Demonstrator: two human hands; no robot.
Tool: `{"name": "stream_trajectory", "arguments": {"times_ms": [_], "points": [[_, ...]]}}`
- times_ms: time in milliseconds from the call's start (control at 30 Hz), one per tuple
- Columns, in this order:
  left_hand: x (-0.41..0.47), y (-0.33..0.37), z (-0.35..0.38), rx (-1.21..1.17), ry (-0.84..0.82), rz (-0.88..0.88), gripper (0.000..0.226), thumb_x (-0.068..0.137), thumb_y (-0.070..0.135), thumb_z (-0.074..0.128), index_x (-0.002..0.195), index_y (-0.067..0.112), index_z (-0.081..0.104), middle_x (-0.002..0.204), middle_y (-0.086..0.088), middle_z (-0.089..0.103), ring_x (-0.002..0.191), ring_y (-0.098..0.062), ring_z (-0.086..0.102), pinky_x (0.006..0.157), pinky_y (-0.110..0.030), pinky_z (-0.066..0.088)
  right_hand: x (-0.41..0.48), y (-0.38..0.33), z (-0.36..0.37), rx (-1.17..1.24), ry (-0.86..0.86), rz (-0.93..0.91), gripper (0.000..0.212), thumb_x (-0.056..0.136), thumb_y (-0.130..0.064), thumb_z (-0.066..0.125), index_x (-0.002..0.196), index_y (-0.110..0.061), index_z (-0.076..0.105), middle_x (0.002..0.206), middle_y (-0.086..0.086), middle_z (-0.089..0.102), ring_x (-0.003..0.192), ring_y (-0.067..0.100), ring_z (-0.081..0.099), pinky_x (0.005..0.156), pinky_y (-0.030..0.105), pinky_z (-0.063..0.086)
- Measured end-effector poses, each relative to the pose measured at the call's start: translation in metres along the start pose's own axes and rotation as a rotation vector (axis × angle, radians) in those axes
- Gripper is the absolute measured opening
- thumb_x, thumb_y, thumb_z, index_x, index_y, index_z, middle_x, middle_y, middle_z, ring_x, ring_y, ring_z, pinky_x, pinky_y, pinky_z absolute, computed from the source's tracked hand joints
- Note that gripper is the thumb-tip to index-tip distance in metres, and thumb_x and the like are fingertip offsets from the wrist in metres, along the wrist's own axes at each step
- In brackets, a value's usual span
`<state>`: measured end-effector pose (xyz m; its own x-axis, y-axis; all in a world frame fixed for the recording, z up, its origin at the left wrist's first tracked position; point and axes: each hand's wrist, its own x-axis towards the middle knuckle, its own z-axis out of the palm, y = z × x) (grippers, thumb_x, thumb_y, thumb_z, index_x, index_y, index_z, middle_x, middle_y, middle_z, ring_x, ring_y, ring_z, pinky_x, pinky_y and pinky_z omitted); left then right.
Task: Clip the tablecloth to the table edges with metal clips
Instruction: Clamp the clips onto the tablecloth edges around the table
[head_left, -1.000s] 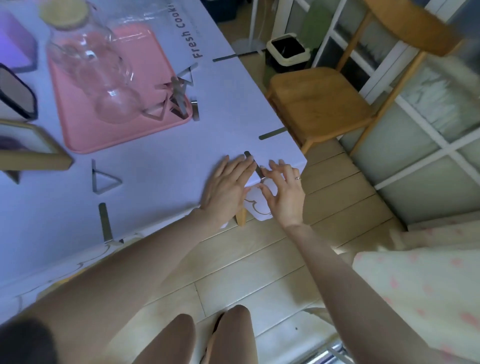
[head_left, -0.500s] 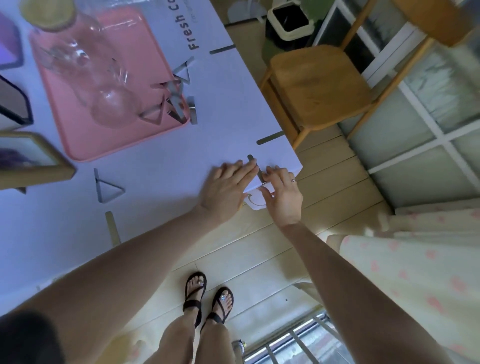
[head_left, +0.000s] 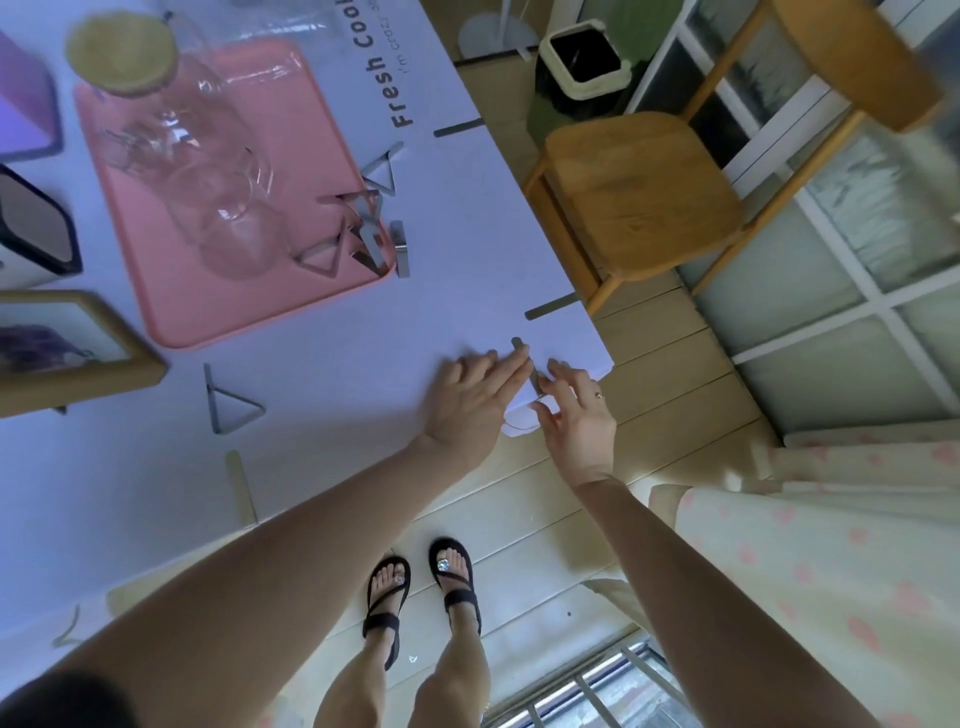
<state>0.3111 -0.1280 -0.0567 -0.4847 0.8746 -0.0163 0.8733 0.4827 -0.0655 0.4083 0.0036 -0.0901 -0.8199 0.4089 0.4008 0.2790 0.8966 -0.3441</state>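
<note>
Right hand (head_left: 579, 421) has closed in to pinch the clip (head_left: 519, 347) at the tray's (head_left: 145, 249) four o'clock; left hand (head_left: 467, 400), flat, holds the tablecloth (head_left: 337, 395) smooth.

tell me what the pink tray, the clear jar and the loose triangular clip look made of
Pink rectangular tray: likely plastic, matte, evenly coloured with rounded moulded corners. Clear jar: glass or clear plastic, glossy, see-through; its pale lid looks like wood or cork. Loose grey triangular clip: metal, a thin bent strip with dull sheen.
</note>
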Motion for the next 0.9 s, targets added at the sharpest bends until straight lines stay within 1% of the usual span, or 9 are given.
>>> {"name": "stream_trajectory", "arguments": {"times_ms": [100,233,300,400,500,633,733,833,900], "points": [[0.0010,0.0000,-0.0021,0.001,0.011,-0.011,0.078,0.062,0.038,0.077,0.134,0.023,0.051,0.143,0.010,0.044,0.110,-0.017,0.056,0.081,-0.033,0.029,0.0004,-0.0021,-0.0007,0.035,-0.004,0.020,0.034,0.068,-0.005,0.079,0.096,-0.015,0.062,0.108,0.004,0.065,0.092,0.017,0.056,0.056,0.023,0.052],[0.0011,0.0002,-0.0020,0.008,0.053,-0.009,0.076,0.059,0.035,0.079,0.130,0.021,0.055,0.140,0.009,0.048,0.106,-0.018,0.058,0.080,-0.033,0.029,0.0001,-0.0004,-0.0032,0.032,-0.026,-0.002,0.024,0.083,-0.022,0.061,0.106,-0.023,0.054,0.114,-0.003,0.058,0.097,0.012,0.052,0.055,0.023,0.052],[0.0010,0.0006,-0.0002,0.007,0.067,-0.011,0.075,0.062,0.034,0.078,0.131,0.020,0.054,0.141,0.008,0.048,0.106,-0.019,0.057,0.081,-0.034,0.029,0.0009,0.0025,-0.0047,0.021,-0.046,-0.029,0.025,0.086,-0.025,0.057,0.110,-0.026,0.054,0.117,-0.007,0.053,0.098,0.011,0.053,0.054,0.022,0.051],[0.0007,0.0028,0.0013,0.026,0.082,-0.021,0.071,0.065,0.033,0.077,0.131,0.021,0.054,0.140,0.008,0.048,0.108,-0.019,0.056,0.083,-0.034,0.029,0.0025,0.0057,-0.0051,0.013,-0.056,-0.062,0.026,0.085,-0.023,0.057,0.111,-0.027,0.056,0.117,-0.007,0.051,0.095,0.013,0.054,0.050,0.024,0.052],[0.0021,0.0027,0.0016,0.034,0.099,-0.010,0.071,0.065,0.031,0.077,0.131,0.020,0.054,0.140,0.007,0.049,0.110,-0.020,0.048,0.083,-0.034,0.029,0.0025,0.0071,-0.0027,0.057,-0.058,-0.057,0.028,0.083,-0.021,0.059,0.110,-0.026,0.057,0.115,-0.004,0.053,0.095,0.015,0.053,0.053,0.026,0.055],[0.0017,0.0007,-0.0019,0.053,0.085,-0.002,0.075,0.061,0.037,0.080,0.130,0.020,0.055,0.138,0.007,0.050,0.106,-0.018,0.056,0.081,-0.033,0.029,0.0037,0.0050,-0.0037,0.089,-0.047,-0.049,0.030,0.083,-0.021,0.058,0.112,-0.028,0.053,0.116,-0.007,0.049,0.096,0.014,0.051,0.061,0.025,0.053],[0.0026,-0.0005,-0.0041,0.042,0.082,0.004,0.073,0.060,0.034,0.080,0.128,0.020,0.057,0.137,0.006,0.052,0.103,-0.019,0.060,0.081,-0.033,0.029,0.0044,0.0039,-0.0045,0.105,-0.037,-0.039,0.030,0.081,-0.019,0.055,0.110,-0.026,0.054,0.113,-0.005,0.053,0.095,0.012,0.051,0.064,0.020,0.049],[0.0027,0.0021,-0.0060,0.050,0.030,0.001,0.074,0.061,0.034,0.079,0.130,0.022,0.056,0.139,0.008,0.049,0.105,-0.019,0.060,0.080,-0.034,0.029,0.0035,0.0056,-0.0044,0.140,-0.050,0.005,0.032,0.080,-0.014,0.053,0.110,-0.022,0.061,0.110,-0.003,0.060,0.096,0.012,0.052,0.065,0.024,0.053],[0.0029,0.0033,-0.0057,0.061,0.011,0.004,0.075,0.061,0.036,0.079,0.131,0.023,0.054,0.141,0.009,0.047,0.107,-0.018,0.058,0.080,-0.034,0.030,0.0035,0.0064,-0.0051,0.138,-0.061,0.005,0.033,0.080,-0.014,0.052,0.111,-0.023,0.060,0.110,-0.004,0.059,0.095,0.012,0.052,0.064,0.023,0.053]]}}
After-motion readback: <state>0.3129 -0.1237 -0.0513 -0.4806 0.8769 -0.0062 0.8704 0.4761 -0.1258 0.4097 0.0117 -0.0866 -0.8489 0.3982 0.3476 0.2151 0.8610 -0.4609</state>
